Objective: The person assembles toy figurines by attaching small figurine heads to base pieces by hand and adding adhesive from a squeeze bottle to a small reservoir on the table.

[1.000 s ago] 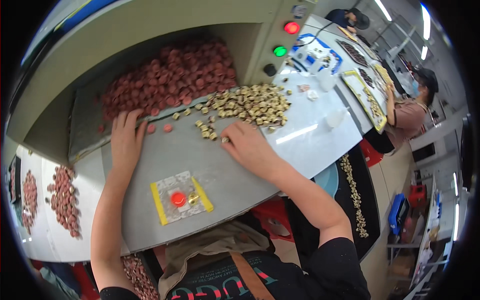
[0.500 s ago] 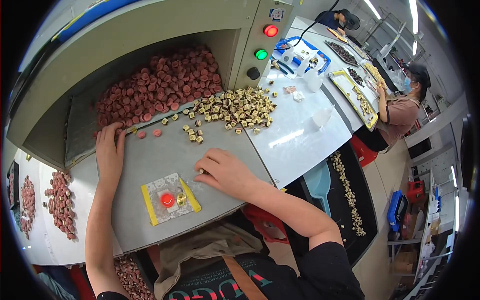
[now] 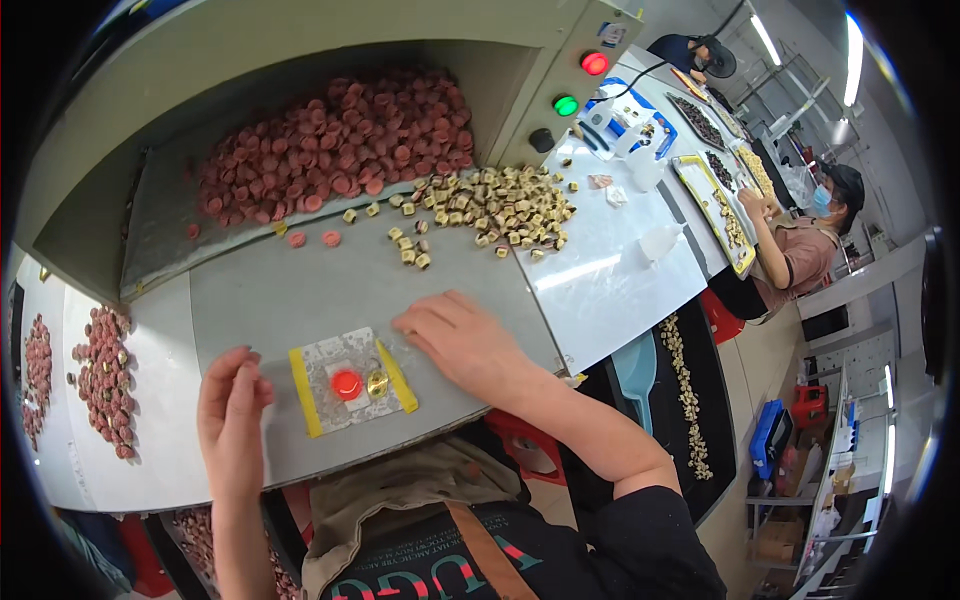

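Observation:
My left hand point(image 3: 232, 415) is raised over the bench's near left, thumb and fingers pinched together; whatever is between them cannot be made out. Right of the work pad, my right hand point(image 3: 462, 338) rests low over the grey top with its fingers curled, their tips hidden underneath. Between the hands lies the pad point(image 3: 325, 405), flat and edged with yellow tape. On it sit a glowing red round piece point(image 3: 346, 384) and a small gold-coloured fitting point(image 3: 377, 385). Ahead, small pink cup-shaped pieces point(image 3: 340, 140) are heaped inside the machine's opening, with cream-and-dark cube-like pieces point(image 3: 500, 207) before it.
The machine housing point(image 3: 300, 40) arches over the far side, with red and green lights on its panel. More pink pieces point(image 3: 105, 385) lie at left. A white squeeze bottle point(image 3: 660, 243) stands at right. A co-worker point(image 3: 795, 240) sits by a yellow-rimmed tray point(image 3: 742, 262).
My left hand has drawn back from the edge of the pink heap toward me, its fingers now pinched. My right hand stays beside the pad; the small piece formerly visible at its fingertips is hidden.

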{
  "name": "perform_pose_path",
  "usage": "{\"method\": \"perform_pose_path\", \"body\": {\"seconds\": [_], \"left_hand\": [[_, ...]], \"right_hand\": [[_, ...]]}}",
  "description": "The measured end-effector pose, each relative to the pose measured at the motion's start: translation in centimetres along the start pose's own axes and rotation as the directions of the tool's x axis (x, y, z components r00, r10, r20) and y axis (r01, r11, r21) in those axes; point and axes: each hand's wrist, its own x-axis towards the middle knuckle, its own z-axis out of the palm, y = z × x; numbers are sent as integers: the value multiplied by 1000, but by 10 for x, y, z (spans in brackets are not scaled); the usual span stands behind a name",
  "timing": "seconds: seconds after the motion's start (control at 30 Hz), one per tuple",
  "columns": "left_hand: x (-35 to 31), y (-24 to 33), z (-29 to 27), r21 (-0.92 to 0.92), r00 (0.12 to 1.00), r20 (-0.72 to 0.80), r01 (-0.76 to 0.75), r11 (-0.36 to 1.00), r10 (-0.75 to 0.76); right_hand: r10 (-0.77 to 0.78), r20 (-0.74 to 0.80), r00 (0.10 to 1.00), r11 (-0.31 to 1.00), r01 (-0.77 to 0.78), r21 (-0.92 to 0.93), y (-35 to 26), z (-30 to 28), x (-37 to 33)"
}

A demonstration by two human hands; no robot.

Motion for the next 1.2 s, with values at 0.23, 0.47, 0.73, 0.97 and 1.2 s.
{"method": "perform_pose_path", "body": {"seconds": [0.23, 0.47, 0.73, 0.97, 1.2], "left_hand": [[-16, -11, 40, -353, 985, 115, 164, 921, -132], [-17, -12, 23, -500, 948, 281, 276, 821, -147], [-17, -15, 18, -563, 933, 340, 301, 770, -116], [-19, -13, 23, -567, 949, 306, 248, 785, -78], [-23, -11, 17, -460, 927, 360, 276, 844, -107]], "right_hand": [[67, -93, 993, 990, -77, -116, -1, 5, 4], [301, 77, 951, 950, -305, 59, -23, -6, 17], [232, 142, 962, 960, -203, -193, -34, -6, 22], [212, 247, 946, 964, -244, 108, -61, -12, 32], [-27, 219, 975, 999, 35, -33, -73, 21, 27]]}}
